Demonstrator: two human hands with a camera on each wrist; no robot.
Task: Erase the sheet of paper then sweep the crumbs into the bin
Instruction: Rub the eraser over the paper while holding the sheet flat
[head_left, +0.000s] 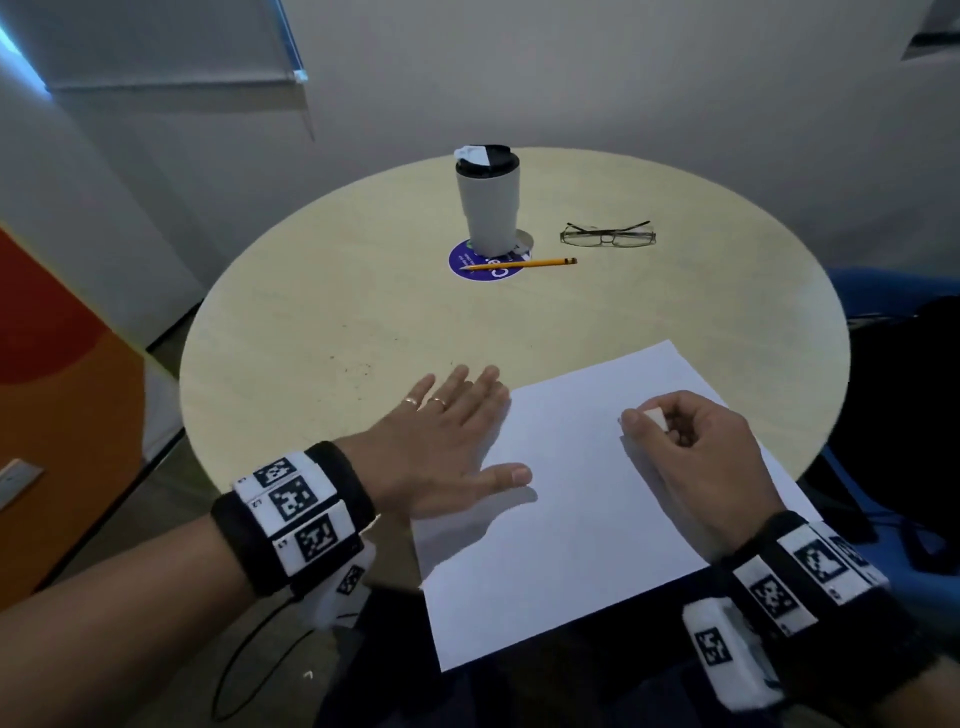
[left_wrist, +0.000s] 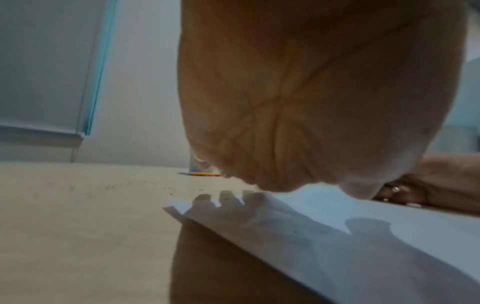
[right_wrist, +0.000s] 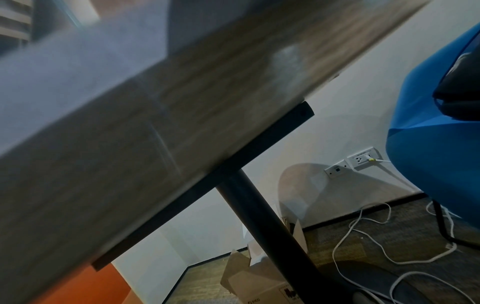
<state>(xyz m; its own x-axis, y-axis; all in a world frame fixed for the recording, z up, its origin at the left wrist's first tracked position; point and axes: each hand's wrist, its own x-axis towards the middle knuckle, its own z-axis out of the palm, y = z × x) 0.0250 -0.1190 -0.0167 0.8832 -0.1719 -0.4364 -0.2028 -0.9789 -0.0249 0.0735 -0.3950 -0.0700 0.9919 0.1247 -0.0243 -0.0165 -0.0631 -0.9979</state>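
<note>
head view: left hand (head_left: 447, 441) lies flat, fingers straight, on the left edge of the sheet of paper (head_left: 587, 514), judged to hold it steady on the worktop (head_left: 322, 291). right hand (head_left: 691, 447) has its grip pinched round a white eraser (head_left: 655, 417) on the sheet. dark crumbs (head_left: 358, 370) lie left of it. no bin visible.

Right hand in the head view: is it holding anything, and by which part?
The right hand pinches a small white eraser by its sides; one end pokes out past the fingers, above the sheet of paper.
</note>
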